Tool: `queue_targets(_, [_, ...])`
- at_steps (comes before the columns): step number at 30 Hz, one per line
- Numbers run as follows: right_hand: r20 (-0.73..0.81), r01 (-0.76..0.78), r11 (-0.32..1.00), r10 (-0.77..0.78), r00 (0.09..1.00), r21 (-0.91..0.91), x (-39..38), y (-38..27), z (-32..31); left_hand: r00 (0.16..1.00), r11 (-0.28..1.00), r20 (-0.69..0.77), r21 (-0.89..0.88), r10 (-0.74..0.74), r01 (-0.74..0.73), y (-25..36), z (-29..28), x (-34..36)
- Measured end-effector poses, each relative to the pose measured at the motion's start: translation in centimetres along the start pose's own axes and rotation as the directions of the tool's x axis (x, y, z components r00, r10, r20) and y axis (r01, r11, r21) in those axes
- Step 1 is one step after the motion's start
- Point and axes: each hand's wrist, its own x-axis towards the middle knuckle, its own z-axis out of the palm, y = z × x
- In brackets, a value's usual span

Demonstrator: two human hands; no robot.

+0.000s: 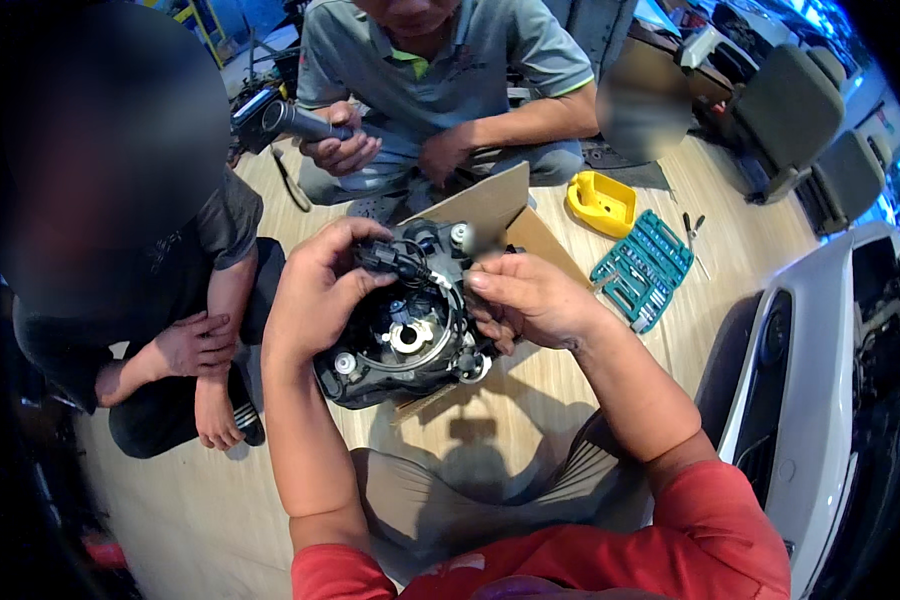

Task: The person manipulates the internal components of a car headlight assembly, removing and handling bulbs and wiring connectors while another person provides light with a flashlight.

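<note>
A black car headlight housing (370,385) rests back side up on an open cardboard box (508,200) in front of me. A pale bulb socket (408,338) shows inside its round opening, with a grey cable (458,310) curving around it. Over the far left part of the housing, my left hand (315,285) pinches a black wire connector (378,257) between thumb and fingers. My right hand (540,300) is closed at the right edge of the housing, thumb against the curled fingers. What lies between those fingers is dark and partly hidden.
Across from me a seated person's hand (340,145) holds a dark flashlight (305,122). Another person's hands (198,345) rest at the left. On the floor at right are a yellow container (602,203), a green socket set (645,268), screwdrivers (692,235) and a white bumper (810,400).
</note>
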Motion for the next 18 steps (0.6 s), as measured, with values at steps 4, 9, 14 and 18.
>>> queue_targets(4, [-0.108, 0.040, 0.948, -0.078, 0.991, -0.315, -0.1, -1.6, 1.0, 0.999, 0.984, 0.012, 0.174, 0.035, -0.036, 1.2, 0.6, -0.1])
queue_targets(9, [-0.102, 0.248, 0.584, -0.500, 0.860, -0.773, 1.4, -2.1, 2.9, 0.999, 0.975, -0.035, 0.218, 0.042, -0.033, 1.3, 1.4, -0.2])
queue_targets(14, [0.077, 0.288, 0.364, -0.497, 0.864, -0.886, 3.4, -3.6, 3.6, 0.998, 0.960, -0.041, 0.277, 0.052, -0.038, 1.4, 1.7, -0.5])
queue_targets(18, [0.125, 0.235, 0.269, -0.370, 0.921, -0.934, 3.5, -4.8, 4.2, 0.997, 0.972, 0.025, 0.222, 0.073, -0.077, 1.1, 1.7, -0.7])
